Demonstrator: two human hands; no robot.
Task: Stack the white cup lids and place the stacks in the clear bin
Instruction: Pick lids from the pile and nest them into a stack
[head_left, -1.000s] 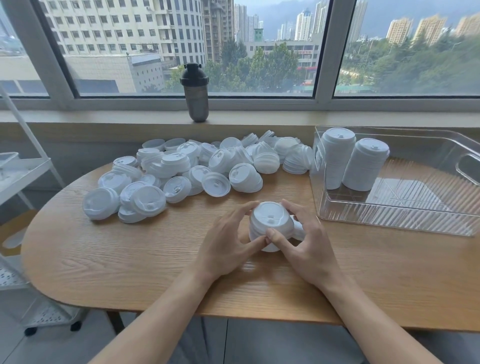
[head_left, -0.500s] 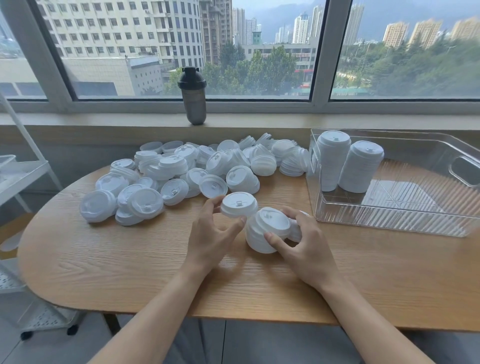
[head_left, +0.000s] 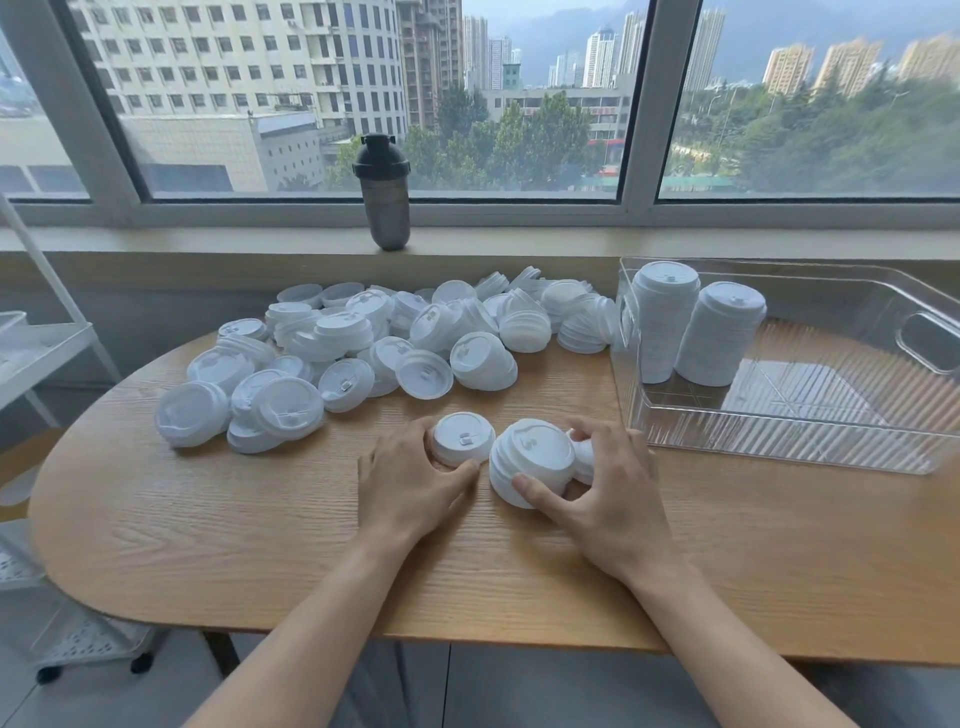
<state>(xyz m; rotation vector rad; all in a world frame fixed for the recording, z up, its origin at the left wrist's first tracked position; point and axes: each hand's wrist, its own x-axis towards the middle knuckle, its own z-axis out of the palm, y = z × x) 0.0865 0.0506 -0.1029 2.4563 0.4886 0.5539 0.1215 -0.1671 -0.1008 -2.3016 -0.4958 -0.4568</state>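
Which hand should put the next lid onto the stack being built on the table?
Left. The left hand already grips a single lid right beside the short stack, while the right hand is busy steadying that stack.

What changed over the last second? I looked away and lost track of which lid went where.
The left hand let go of the short stack, took a single lid and now holds it just left of that stack, low at the table. The right hand kept its grip on the stack, now tipped over. The loose pile, the clear bin and its two tall stacks stayed put.
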